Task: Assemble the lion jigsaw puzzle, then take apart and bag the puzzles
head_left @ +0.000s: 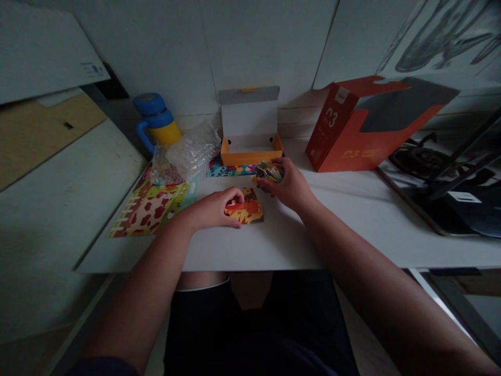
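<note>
My left hand (219, 208) is on the white table, its fingers and thumb curled around the left edge of some orange and yellow puzzle pieces (250, 210) printed with a cartoon picture. Just up and to the right, my right hand (288, 183) grips a small stack of colourful puzzle pieces (269, 171) between thumb and fingers. Another printed piece (249, 194) shows between the two hands, partly behind the orange ones. An open orange box (252, 157) with its lid raised stands behind my hands. How many pieces are in each hand I cannot tell.
To the left lie a printed cow picture sheet (151, 209) and crumpled clear plastic wrap (191, 151), beside a blue and yellow bottle (160, 122). A patterned strip (235, 171) lies before the box. On the right are a large red-orange box (352, 133) and a black stand (450, 193).
</note>
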The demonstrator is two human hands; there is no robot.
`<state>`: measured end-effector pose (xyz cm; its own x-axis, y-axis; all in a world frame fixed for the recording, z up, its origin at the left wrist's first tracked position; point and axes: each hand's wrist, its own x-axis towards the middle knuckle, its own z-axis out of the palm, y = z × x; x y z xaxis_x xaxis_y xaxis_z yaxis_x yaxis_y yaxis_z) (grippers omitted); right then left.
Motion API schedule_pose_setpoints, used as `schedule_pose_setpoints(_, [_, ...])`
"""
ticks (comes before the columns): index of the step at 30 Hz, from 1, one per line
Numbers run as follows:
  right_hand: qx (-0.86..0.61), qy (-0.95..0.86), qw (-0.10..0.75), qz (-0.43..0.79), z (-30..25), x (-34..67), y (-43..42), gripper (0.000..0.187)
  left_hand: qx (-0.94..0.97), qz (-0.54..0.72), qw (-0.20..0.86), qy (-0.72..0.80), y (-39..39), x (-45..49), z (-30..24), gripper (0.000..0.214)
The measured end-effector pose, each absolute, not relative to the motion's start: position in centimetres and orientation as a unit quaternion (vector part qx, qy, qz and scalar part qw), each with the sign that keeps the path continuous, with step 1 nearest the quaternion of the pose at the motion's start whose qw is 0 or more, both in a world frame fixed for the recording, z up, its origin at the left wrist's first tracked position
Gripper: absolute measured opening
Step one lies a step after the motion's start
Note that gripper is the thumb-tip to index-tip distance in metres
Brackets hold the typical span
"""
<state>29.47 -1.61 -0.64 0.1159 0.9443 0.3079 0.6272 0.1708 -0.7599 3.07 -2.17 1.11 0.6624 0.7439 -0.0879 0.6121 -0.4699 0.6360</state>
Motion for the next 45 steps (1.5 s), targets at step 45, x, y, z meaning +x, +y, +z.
schedule_pose_setpoints(45, [-0.59,-0.624,0.456,0.234,-1.1,29.4,-1.1,0.073,0.777,0.24,0.291,0.504,0.3,5.4,-2.4,0.051])
